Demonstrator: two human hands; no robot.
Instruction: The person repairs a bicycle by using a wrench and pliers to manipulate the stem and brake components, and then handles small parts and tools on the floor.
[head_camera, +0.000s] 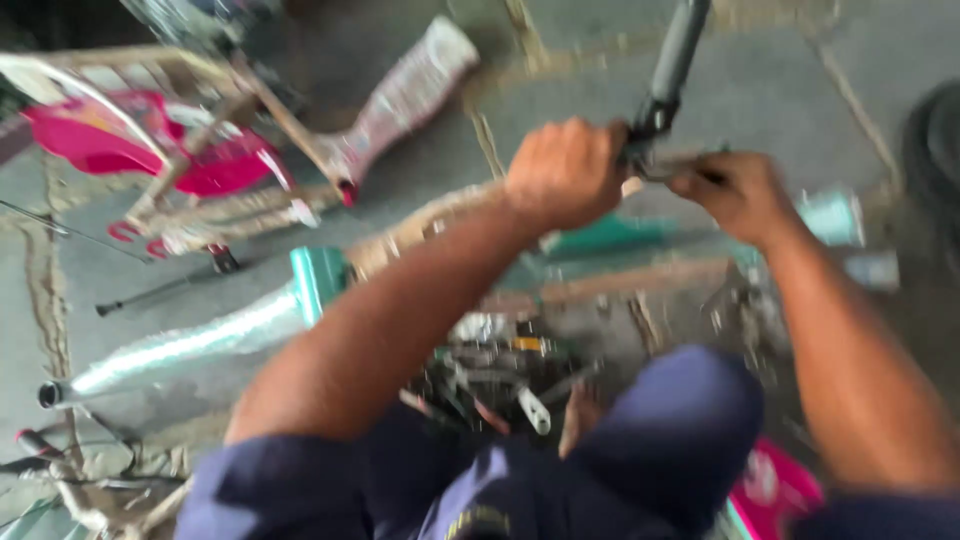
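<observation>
No clear container in view; nearest to one, a loose heap of dark metal tools and small parts (500, 375) spread on the ground between the knees, too blurred to sort.

Left hand (565, 170) clenched in a fist around the lower end of a dark grey tube (672, 62), at what looks like a clamp or bracket. Right hand (738, 195) closed just beside it, fingers pinched on a thin dark tool or lever (690, 160) at the same joint; exact kind hard to tell through the motion blur. Tube rising from both hands toward the upper edge, slightly tilted, matte and round.

Under the forearms, a teal frame part (320, 280) joined to a tube wrapped in clear plastic (180, 345). Upper left, a pink plastic seat (110, 140) and another wrapped piece (405, 95). Beneath everything, a grey concrete floor (780, 90) with cracked seams. Dark blue trousers (660, 440) at the bottom.
</observation>
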